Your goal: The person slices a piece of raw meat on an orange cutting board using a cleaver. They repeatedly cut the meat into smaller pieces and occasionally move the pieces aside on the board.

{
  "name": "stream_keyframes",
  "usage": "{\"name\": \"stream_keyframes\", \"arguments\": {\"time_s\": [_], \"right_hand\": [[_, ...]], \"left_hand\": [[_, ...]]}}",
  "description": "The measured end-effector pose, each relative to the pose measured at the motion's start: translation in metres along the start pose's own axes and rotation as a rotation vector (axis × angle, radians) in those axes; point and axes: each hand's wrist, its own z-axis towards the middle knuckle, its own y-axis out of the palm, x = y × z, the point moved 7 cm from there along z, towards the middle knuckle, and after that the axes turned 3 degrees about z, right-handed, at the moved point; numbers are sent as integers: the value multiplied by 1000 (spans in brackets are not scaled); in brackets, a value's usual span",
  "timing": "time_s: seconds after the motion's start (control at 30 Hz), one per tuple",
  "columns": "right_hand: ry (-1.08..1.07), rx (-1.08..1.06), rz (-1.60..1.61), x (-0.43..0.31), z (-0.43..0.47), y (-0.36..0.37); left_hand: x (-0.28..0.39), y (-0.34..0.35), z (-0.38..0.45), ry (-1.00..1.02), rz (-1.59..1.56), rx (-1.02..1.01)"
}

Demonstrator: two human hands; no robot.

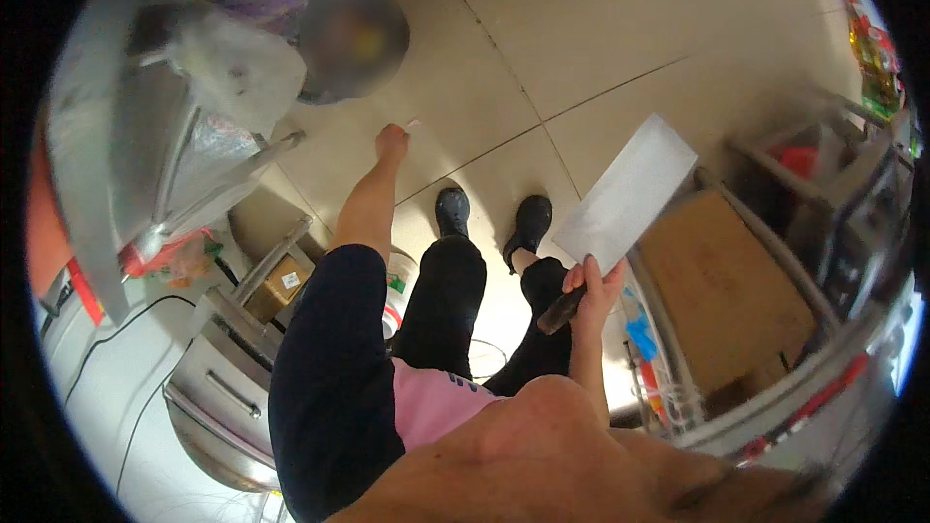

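My right hand (597, 289) grips a cleaver by the neck where its broad, pale metal blade (628, 192) meets the dark handle (561, 310). The blade points forward and to the right, above the tiled floor (494, 131). My left hand (393, 141) is stretched forward with its fingers curled, and their inner side is hidden. Just beyond the fingertips is a small pinkish scrap (413, 122); whether it touches them or lies on the floor I cannot tell. Ahead of that hand stands a dark round container (392, 51), its contents blurred.
Crumpled translucent plastic bags (243, 69) hang at the left by a metal surface (94, 152). A small cardboard box (285, 280) sits on a low rack. Beside my legs is a white bucket (401, 280). To the right, a brown board or carton (726, 283) rests within a metal frame.
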Motion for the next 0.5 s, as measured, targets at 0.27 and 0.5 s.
{"name": "stream_keyframes", "arguments": {"time_s": [0.27,0.5], "right_hand": [[-24,-18,16,7,37,21],[-48,-50,-65,5,42,23]], "left_hand": [[-1,51,52,-72,144,63],[2,56,52,-66,188,108]]}}
